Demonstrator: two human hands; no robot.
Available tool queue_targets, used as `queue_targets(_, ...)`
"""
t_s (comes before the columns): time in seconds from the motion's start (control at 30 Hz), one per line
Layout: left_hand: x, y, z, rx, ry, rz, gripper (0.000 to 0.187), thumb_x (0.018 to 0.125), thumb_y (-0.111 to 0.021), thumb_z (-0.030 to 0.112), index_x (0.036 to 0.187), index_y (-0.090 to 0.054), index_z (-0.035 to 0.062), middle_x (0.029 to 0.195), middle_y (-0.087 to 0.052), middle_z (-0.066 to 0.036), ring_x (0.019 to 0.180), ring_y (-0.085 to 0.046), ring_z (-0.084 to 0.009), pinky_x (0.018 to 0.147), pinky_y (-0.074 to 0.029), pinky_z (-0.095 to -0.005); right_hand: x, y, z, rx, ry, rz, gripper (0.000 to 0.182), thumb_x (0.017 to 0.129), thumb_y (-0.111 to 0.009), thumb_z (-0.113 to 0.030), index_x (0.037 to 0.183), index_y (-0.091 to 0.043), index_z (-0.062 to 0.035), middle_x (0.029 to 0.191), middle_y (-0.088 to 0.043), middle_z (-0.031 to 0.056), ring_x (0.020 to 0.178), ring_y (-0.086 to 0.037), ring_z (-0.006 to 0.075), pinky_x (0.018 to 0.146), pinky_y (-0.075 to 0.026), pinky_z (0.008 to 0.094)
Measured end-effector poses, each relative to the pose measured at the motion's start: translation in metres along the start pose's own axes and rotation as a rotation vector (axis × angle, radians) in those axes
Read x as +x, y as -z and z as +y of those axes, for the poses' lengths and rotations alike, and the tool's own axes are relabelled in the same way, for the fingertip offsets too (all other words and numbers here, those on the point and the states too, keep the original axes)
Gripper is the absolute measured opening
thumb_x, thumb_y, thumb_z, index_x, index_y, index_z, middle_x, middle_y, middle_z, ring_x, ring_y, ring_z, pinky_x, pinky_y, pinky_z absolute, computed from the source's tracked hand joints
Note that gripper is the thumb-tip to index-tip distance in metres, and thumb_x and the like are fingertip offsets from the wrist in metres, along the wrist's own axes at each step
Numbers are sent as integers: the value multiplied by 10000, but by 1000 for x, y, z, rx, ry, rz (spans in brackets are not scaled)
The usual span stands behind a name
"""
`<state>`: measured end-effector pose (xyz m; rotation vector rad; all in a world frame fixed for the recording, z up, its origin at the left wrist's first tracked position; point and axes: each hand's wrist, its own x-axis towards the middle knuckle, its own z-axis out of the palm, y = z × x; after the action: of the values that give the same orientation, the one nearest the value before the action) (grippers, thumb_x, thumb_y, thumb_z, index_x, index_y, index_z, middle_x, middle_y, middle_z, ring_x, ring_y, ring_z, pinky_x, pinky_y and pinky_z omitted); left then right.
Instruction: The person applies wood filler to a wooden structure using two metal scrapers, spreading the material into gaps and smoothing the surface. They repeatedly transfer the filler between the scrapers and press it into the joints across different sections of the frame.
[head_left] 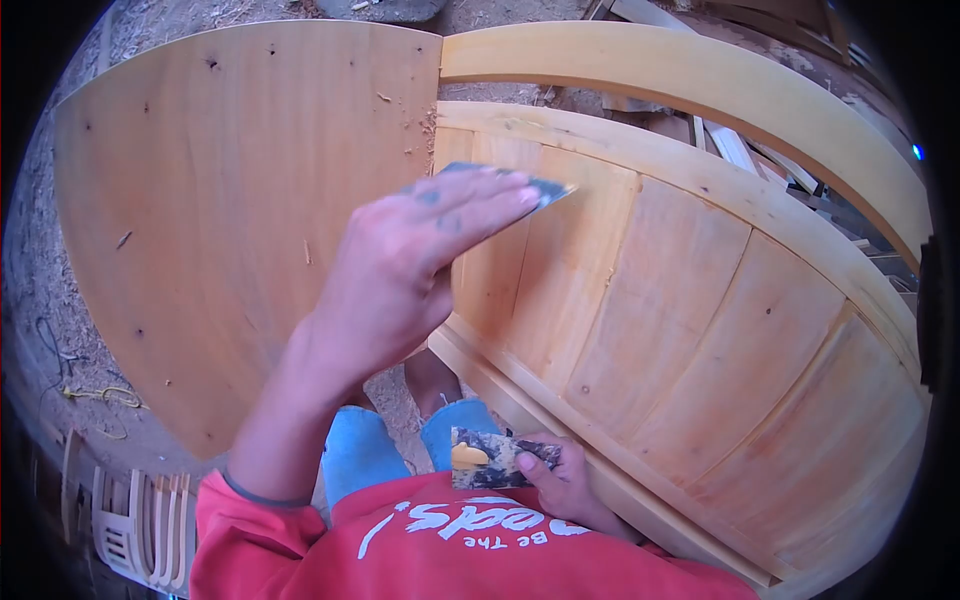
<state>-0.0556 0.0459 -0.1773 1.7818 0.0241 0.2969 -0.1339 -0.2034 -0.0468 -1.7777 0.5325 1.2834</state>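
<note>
My left hand (pixel 400 245) is raised over the wooden panel, closed on a flat putty scraper (pixel 552 190) with its fingers laid along the blade. The scraper's far corner is close to the curved slatted panel (pixel 670 290); contact cannot be made out. Low in front of the red shirt, my right hand (pixel 562 478) grips a second putty scraper (pixel 485 470), stained dark, with a dab of yellowish putty (pixel 468 456) on it. Yellowish filler streaks show along some of the panel's seams.
A broad, curved wooden board (pixel 230 220) with nail marks and wood shavings adjoins the panel on the left. An arched rail (pixel 690 75) spans the far side. Wood offcuts (pixel 735 150) lie beyond it. Slatted wooden pieces (pixel 150 525) and a yellow cord (pixel 105 397) are at lower left.
</note>
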Motion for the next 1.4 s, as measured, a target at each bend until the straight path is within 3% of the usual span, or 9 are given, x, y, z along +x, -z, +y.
queue_targets(0.3, 19, -22, 0, -63, 5, -51, 561, 629, -495, -185, 1082, -652, 105, 1091, -638, -101, 998, -615, -294, 857, -509, -355, 2, 1, -2, -97, 50, -8, 304, 927, -548, -207, 1037, -591, 73, 869, -654, 103, 789, -590, 114, 731, -476, 252)
queue_targets(0.47, -31, -45, 3, -10, -16, -38, 589, 568, -553, -132, 1096, -648, 113, 1096, -639, -71, 1037, -603, -280, 845, -516, -361, 0, 0, 7, 40, 14, 17, 307, 926, -549, -206, 1038, -590, 77, 861, -660, 91, 784, -591, 109, 735, -473, 248)
queue_targets(0.57, -82, -60, 12, -43, 16, -78, 513, 640, -596, -28, 1128, -626, 127, 1125, -630, -55, 1055, -591, -248, 822, -522, -361, 0, 3, 4, -20, 34, 2, 300, 923, -556, -205, 1037, -591, 70, 865, -659, 81, 786, -587, 99, 735, -472, 243)
queue_targets(0.67, -101, -41, 28, -115, 100, -264, 641, 559, -572, -104, 1157, -617, 121, 1131, -633, -67, 1043, -604, -272, 858, -513, -376, -2, 0, 2, 22, 24, -1, 293, 918, -562, -200, 1030, -591, 70, 869, -656, 81, 791, -585, 96, 729, -475, 243)
queue_targets(0.77, -69, -21, 8, -234, 73, -34, 622, 592, -547, -130, 1151, -622, 132, 1141, -631, -77, 1039, -607, -282, 862, -512, -382, -3, 2, 5, 54, 14, 36, 362, 876, -619, -257, 990, -579, 83, 853, -655, 113, 764, -612, 123, 701, -497, 262)
queue_targets(0.83, -32, -13, -18, -28, 7, 0, 613, 621, -511, -165, 1143, -626, 135, 1135, -631, -96, 1035, -606, -297, 865, -508, -386, -2, 5, 7, 47, 40, 39, 362, 869, -627, -265, 972, -585, 80, 840, -655, 115, 756, -611, 124, 679, -491, 255)
queue_targets(0.93, 3, -11, -22, -30, -60, 8, 599, 638, -485, -184, 1128, -634, 127, 1100, -641, -111, 1019, -606, -306, 853, -509, -386, -1, 1, 15, 94, 78, 68, 380, 860, -636, -279, 958, -590, 85, 829, -657, 120, 742, -612, 134, 652, -484, 252)
queue_targets(1.23, -62, -55, -1, -40, -9, -32, 528, 617, -576, -130, 1082, -652, 108, 1089, -643, -74, 1005, -614, -271, 835, -513, -364, 1, 12, 34, 91, 413, -119, 292, 899, -535, -161, 999, -589, 108, 921, -651, 250, 815, -657, 256, 730, -524, 337)
queue_targets(1.4, -99, -74, 22, -26, 35, -4, 522, 629, -608, -89, 1101, -645, 132, 1113, -636, -61, 1022, -609, -286, 843, -518, -373, -20, 21, 26, 37, 416, -138, 287, 903, -531, -155, 1000, -576, 110, 931, -645, 268, 828, -657, 280, 743, -525, 356)
